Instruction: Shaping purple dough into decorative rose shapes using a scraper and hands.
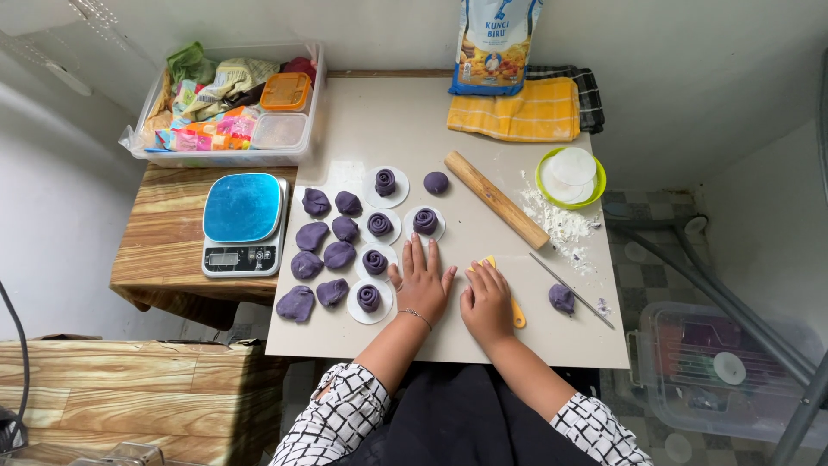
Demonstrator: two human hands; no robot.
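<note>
Low in the frame's centre, the left hand [422, 280] and right hand [487, 299] lie flat and open on the bench [483, 345], gripping nothing; a yellow scraper [517, 312] lies under the right; left of them, five rolled purple spirals [375, 261] sit finished on white rounds; further left, plain purple lumps [312, 236] look unshaped; beyond, a rolling pin [496, 199].

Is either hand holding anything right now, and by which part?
Nothing is gripped. The left hand lies flat on the board; the right hand rests flat over a yellow scraper.
</note>
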